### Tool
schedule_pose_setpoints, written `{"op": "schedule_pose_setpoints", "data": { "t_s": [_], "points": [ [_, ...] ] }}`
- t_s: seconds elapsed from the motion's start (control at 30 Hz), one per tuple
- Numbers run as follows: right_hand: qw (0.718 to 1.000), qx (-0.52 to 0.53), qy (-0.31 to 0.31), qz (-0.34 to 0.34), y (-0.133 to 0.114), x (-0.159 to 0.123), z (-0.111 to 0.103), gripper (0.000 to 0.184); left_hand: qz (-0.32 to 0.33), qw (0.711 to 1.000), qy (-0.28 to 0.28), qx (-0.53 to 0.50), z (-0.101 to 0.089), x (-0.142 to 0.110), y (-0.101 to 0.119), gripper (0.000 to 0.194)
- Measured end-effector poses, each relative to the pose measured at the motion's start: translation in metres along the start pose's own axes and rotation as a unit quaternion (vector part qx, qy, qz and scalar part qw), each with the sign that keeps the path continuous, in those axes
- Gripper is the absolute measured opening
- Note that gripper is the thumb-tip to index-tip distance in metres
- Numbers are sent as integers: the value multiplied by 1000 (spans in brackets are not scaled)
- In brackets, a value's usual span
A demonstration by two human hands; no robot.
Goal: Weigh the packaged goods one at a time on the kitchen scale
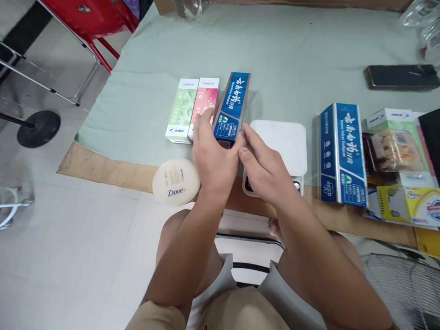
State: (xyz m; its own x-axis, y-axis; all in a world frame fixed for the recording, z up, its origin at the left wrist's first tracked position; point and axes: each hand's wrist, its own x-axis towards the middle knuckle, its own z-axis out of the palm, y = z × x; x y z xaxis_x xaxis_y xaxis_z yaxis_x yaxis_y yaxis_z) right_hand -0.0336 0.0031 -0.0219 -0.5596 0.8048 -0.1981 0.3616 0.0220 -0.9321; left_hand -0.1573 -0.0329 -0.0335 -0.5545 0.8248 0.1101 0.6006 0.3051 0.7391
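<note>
A blue toothpaste box [232, 105] lies on the green cloth, angled slightly. My left hand [216, 158] spans its near end, fingers along the left side and thumb at the near right corner. My right hand [264, 169] is beside that corner, fingertips close to the left thumb. Its index finger and thumb are apart, with nothing visibly held; its other fingers are hidden. Left of the blue box lie a pink toothpaste box [207, 98], partly covered by my left fingers, and a green toothpaste box [183, 110]. A white kitchen scale [283, 144] sits partly under my right hand.
A round cream Dove jar [176, 182] sits at the table's front edge. Rightward are another blue toothpaste box [343, 153], a packaged snack [398, 149], a yellow-and-white packet [409, 206] and a phone [402, 77]. A fan [405, 288] stands below right; a red chair [92, 18] is behind left.
</note>
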Motion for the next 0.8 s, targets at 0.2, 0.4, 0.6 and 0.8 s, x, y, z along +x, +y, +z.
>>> {"op": "schedule_pose_setpoints", "data": {
  "t_s": [0.2, 0.4, 0.6, 0.8],
  "points": [
    [997, 70, 14, -29, 1, -7, -2, 61, -34, 997, 26, -66, 9, -14, 14, 60],
    [983, 21, 159, -87, 2, -23, -16, 41, 36, 995, 59, -71, 23, -32, 36, 44],
    [946, -64, 294, -118, 4, -42, -38, 36, 93, 991, 42, -84, 43, -58, 59, 25],
    [946, -120, 299, -35, 17, -51, -52, 42, 78, 995, 30, -50, 56, -73, 58, 33]
  ]
}}
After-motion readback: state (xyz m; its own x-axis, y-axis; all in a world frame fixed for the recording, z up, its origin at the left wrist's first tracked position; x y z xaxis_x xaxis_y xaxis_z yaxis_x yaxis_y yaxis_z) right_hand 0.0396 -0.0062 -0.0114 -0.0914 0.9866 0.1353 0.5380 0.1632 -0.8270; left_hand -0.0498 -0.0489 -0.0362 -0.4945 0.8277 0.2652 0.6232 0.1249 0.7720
